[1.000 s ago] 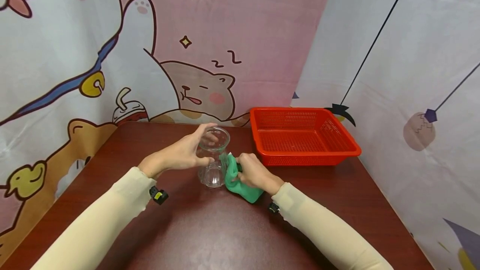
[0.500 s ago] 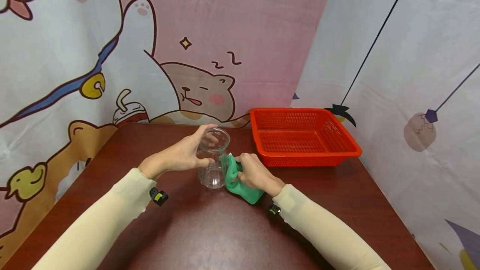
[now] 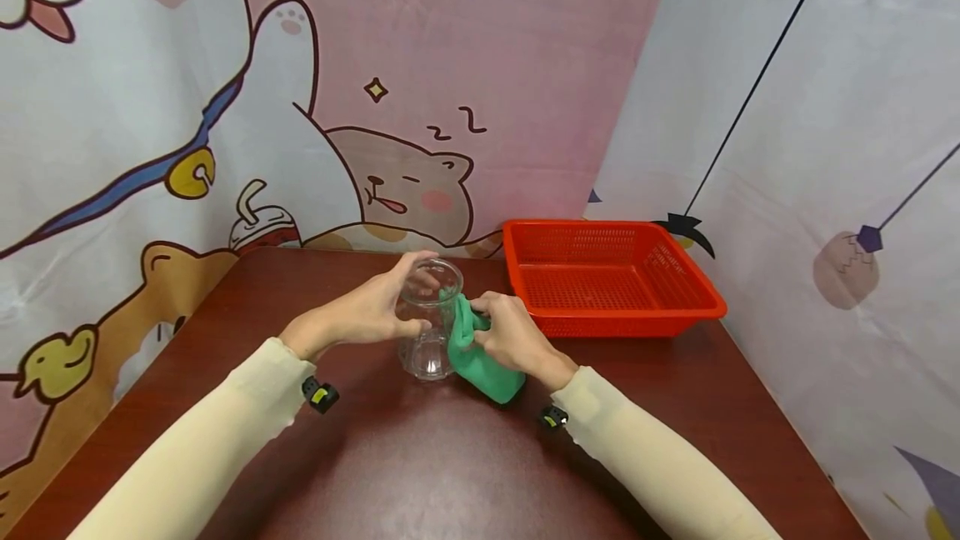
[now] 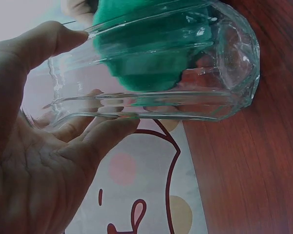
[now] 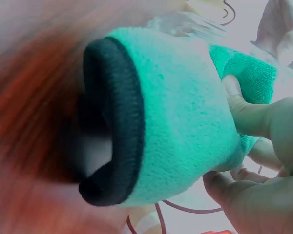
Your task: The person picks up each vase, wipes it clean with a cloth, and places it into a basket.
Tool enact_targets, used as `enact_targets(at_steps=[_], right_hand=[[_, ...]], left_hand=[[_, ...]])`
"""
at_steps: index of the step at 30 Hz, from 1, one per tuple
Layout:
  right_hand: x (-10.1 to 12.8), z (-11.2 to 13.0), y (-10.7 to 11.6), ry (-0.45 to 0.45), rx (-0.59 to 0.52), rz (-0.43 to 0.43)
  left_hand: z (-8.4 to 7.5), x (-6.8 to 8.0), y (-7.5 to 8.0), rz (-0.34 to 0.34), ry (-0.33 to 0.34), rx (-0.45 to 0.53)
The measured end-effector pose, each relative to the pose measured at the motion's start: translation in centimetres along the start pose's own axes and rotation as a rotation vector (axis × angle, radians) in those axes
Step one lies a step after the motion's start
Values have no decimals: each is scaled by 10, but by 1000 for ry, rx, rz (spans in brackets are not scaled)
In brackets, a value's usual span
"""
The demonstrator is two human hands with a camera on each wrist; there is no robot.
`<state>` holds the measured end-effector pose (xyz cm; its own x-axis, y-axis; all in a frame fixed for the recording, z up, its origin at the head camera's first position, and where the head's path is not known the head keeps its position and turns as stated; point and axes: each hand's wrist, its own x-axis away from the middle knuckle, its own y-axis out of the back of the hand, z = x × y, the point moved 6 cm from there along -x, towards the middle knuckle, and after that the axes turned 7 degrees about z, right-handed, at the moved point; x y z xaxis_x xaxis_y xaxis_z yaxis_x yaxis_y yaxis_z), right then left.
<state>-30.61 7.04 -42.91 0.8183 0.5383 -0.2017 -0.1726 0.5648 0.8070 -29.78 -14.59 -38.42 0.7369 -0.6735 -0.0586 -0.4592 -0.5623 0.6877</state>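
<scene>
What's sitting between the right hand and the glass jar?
The green cloth: the right hand grips it and presses it against the glass jar, as the head view shows.

Glass jar (image 3: 428, 319): clear, colourless, ribbed facets; green shows thru it in left wrist view. Cloth (image 3: 476, 354): bright green, fuzzy, w/ black rolled edge (image 5: 112, 122) in right wrist view. Basket (image 3: 611, 276): orange-red plastic, fine mesh pattern on walls & floor. Table (image 3: 420, 457): dark reddish-brown wood grain, glossy. Sleeves (image 3: 202, 440): pale cream, both arms. Wrist devices (image 3: 320, 394): black w/ yellow-green spot. Backdrop (image 3: 480, 65): pink w/ cartoon print, i.e. white cat w/ blue collar & yellow bell, tan sleeping bear w/ pink cheek, yellow duck, yellow diamond stars. Right backdrop (image 3: 825, 107): pale grey-white, thin black lines, purple diamond.
</scene>
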Motion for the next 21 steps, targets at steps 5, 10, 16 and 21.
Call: enact_targets(at_steps=[5, 10, 16, 21], right_hand=[[-3, 4, 8, 8, -73, -23], [-7, 10, 17, 41, -138, -57], [-9, 15, 28, 62, -199, -111], [-9, 16, 37, 79, -239, -152]], left_hand=[[0, -1, 0, 6, 2, 7], [-2, 1, 1, 0, -14, -4], [-3, 1, 1, -7, -28, -17], [-2, -2, 0, -6, -25, -13]])
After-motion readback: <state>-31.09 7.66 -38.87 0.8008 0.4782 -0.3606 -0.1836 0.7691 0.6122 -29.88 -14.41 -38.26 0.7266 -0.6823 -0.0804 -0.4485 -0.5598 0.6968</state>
